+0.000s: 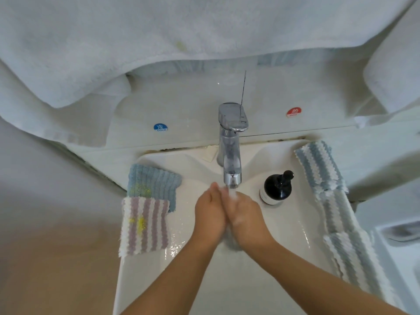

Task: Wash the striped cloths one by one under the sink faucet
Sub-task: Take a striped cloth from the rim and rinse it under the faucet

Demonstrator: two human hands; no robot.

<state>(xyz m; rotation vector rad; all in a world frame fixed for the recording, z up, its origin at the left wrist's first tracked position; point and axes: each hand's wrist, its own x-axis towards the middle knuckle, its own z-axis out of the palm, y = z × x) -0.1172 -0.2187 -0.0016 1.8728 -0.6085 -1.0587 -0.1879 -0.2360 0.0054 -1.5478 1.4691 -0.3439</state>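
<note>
No cloth in my hands; left hand [210, 211] and right hand [244, 214] pressed palm to palm, fingers straight, under the faucet [230, 153] stream; looks like a rinse between cloths; stained purple-striped cloth [144, 226] lies left of my hands, blue-striped cloths [329, 192] right; next: pick one up, bring it under the water.

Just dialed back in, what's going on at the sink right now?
The person has both hands under the running faucet, the left hand and right hand pressed together in the water, holding no cloth. Two stained cloths lie on the left rim of the sink: a blue cloth and, overlapping it, a purple striped cloth. Blue-and-white striped cloths run along the right rim, next to a dark soap bottle.
</note>
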